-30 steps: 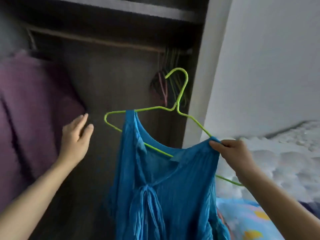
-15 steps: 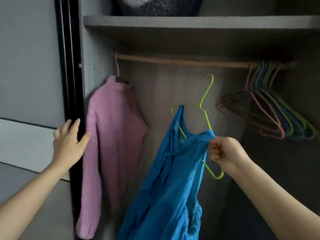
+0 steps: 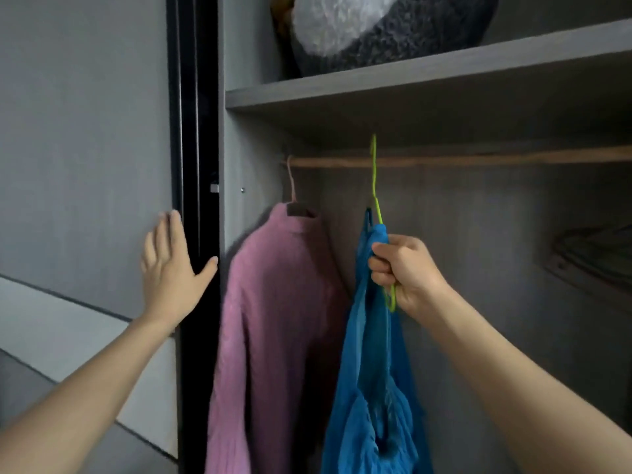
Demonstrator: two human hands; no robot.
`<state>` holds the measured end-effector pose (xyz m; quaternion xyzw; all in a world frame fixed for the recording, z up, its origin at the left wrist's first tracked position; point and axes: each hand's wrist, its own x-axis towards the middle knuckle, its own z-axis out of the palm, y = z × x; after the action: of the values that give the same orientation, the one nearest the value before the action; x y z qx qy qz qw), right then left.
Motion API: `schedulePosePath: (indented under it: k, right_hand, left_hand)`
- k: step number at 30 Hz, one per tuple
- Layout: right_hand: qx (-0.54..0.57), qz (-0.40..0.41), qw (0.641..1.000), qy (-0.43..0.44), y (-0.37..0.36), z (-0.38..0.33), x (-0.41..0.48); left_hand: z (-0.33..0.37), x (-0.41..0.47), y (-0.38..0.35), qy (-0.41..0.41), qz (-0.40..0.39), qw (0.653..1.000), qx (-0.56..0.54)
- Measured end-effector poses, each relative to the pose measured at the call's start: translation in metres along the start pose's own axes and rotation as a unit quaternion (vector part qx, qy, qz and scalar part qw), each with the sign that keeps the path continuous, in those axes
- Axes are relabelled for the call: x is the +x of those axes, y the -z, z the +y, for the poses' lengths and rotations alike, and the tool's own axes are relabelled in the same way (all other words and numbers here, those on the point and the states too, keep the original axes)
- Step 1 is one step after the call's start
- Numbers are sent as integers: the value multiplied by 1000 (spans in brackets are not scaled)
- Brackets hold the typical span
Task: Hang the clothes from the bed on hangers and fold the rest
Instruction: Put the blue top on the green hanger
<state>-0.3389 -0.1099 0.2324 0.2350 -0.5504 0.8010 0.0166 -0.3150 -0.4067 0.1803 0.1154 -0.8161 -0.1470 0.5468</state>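
Note:
A blue crinkled garment (image 3: 372,388) hangs on a lime-green wire hanger (image 3: 375,186). My right hand (image 3: 403,271) grips the hanger's lower wire together with the garment's shoulder. The hanger's hook reaches up to the wooden closet rail (image 3: 478,160); whether it sits over the rail I cannot tell. My left hand (image 3: 171,265) rests flat, fingers spread, against the edge of the grey sliding door (image 3: 85,148). A pink sweater (image 3: 277,323) hangs on the rail at the left end.
Several empty coloured hangers (image 3: 591,258) hang at the right of the rail. A grey shelf (image 3: 410,83) above the rail carries a dark fluffy bundle (image 3: 376,25). The black door track (image 3: 191,131) runs between door and closet.
The view has come closer and higher. My right hand has lifted the hanger so its hook reaches the rail, edge-on now. My left hand stays on the door edge, fingers more spread.

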Motion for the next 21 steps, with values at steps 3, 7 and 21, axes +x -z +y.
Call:
schedulePosePath:
  k: [3, 7, 21]
  right_hand:
    - [3, -17, 1000, 0, -16, 1, 39]
    - [22, -8, 1000, -14, -41, 3, 95]
    - [-65, 31, 995, -66, -98, 82, 153]
  left_hand:
    - [-6, 9, -12, 2, 39, 999, -12]
    - [-14, 11, -23, -3, 80, 995, -52]
    - [-17, 6, -27, -30, 115, 988, -102]
